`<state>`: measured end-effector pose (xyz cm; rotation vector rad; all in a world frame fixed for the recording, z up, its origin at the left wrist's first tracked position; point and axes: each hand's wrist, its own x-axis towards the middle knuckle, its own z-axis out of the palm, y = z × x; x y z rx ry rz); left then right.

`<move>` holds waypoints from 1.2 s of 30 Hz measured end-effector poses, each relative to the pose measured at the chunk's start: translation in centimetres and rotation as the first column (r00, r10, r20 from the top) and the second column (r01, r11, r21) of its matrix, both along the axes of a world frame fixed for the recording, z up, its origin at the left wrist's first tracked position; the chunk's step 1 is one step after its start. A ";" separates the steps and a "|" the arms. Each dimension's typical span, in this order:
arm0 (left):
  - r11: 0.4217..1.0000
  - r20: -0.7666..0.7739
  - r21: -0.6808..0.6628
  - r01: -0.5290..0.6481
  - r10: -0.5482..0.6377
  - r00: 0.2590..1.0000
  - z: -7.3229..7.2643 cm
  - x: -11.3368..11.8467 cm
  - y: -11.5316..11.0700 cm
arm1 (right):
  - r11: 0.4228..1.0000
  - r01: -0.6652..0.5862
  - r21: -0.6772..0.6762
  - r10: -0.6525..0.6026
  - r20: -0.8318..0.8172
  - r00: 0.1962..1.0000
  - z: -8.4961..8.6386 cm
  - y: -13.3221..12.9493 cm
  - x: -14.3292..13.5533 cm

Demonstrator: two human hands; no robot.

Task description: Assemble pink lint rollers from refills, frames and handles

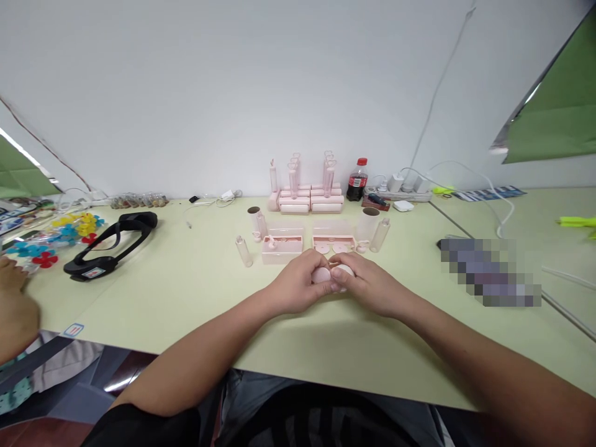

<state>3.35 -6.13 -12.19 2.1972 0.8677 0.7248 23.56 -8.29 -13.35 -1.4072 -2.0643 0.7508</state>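
Observation:
My left hand and my right hand meet over the table's middle, each closed round a small pale pink round piece; the left piece and right piece are close together. Just beyond them are two pink boxes, the left box with a clear front and the right box holding round discs. Clear bottles stand on either side, one at the left and one at the right. Behind each box stands a tube, left and right.
Against the wall are stacked pink cases with upright bottles, a cola bottle and a power strip. A black headset and coloured flower shapes lie left, near another person's hand. A blurred object lies right.

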 end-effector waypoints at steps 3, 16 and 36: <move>0.992 0.044 -0.111 -0.051 0.056 0.997 -0.4 -0.1 0.4 | 0.999 -0.008 0.039 0.007 0.021 1.000 0.1 0.1 0.3; 0.754 0.234 -0.650 0.101 0.073 0.969 -2.4 0.0 2.0 | 0.990 0.118 0.073 -0.136 0.343 0.929 0.9 0.5 0.3; 0.754 0.355 -0.641 0.144 0.125 0.926 -4.4 0.5 2.6 | 0.980 0.048 0.191 -0.109 0.323 0.940 -0.2 1.1 -0.3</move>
